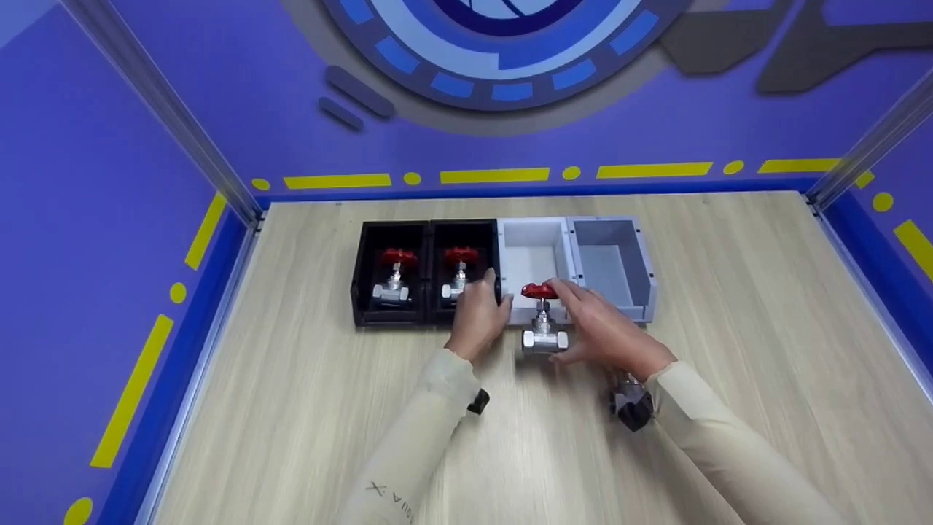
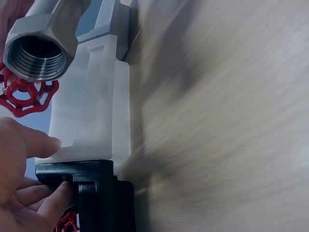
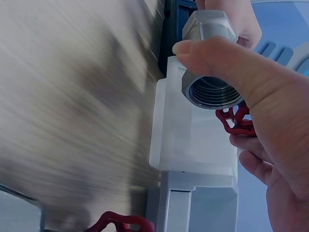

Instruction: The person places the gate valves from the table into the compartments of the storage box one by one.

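Observation:
My right hand (image 1: 609, 332) holds a metal gate valve (image 1: 544, 332) with a red handwheel (image 1: 539, 291), upright in front of the white bin (image 1: 531, 251). In the right wrist view the thumb (image 3: 212, 58) lies across the valve's threaded end. My left hand (image 1: 479, 310) pinches the side walls where the second black bin (image 1: 466, 227) meets the white bin; its thumb (image 2: 41, 144) is on the white side, its fingers inside the black one. Each black bin contains a similar valve, one on the left (image 1: 393, 281) and another (image 1: 458, 273) beside my left hand.
A grey bin (image 1: 612, 251) ends the row on the right, beyond the white one. Another valve (image 1: 628, 383) stands on the wooden table (image 1: 291, 408), mostly hidden by my right wrist; its red handwheel (image 3: 120, 221) shows in the right wrist view. Blue panels (image 1: 219, 95) enclose the table.

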Available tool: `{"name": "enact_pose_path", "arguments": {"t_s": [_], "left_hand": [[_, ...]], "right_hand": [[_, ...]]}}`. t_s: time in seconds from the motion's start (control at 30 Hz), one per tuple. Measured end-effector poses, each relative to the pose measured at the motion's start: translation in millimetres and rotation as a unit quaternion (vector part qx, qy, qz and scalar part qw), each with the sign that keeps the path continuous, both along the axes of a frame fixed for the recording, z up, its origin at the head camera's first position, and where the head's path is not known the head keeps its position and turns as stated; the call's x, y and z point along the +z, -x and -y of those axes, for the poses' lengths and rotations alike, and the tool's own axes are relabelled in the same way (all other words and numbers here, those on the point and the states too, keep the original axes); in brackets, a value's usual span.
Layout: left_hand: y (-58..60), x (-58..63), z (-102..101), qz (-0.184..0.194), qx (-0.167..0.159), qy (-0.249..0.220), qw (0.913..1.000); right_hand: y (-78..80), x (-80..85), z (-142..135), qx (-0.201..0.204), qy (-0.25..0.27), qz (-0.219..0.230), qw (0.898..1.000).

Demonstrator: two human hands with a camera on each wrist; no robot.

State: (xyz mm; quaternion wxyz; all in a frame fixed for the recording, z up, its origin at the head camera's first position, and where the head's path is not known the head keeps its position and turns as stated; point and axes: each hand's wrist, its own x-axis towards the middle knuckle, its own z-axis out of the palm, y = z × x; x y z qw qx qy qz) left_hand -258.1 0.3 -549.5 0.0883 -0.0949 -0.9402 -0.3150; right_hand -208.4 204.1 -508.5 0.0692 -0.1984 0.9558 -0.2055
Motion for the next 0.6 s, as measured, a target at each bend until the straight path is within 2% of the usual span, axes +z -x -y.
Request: {"name": "enact_pose_path", "arguments": {"t_s": [0.17,0.4,0.6], "left_hand": [[-0.8,0.8,-0.3,0.004,-0.003,-0.004,1.0],[-1.1,0.2,0.0,-0.01,-0.005,0.005,0.9999],[-0.5,0.3,0.1,-0.01,-0.005,0.003,0.9999]], "right_hand": [[3.7,0.4,0.9,-0.001,-0.004,-0.001,1.0],[10.2,0.6,1.1,0.015,-0.003,-0.022,1.0],[14.2,0.9,0.8,0.012,0.0,-0.014,1.0]]}}
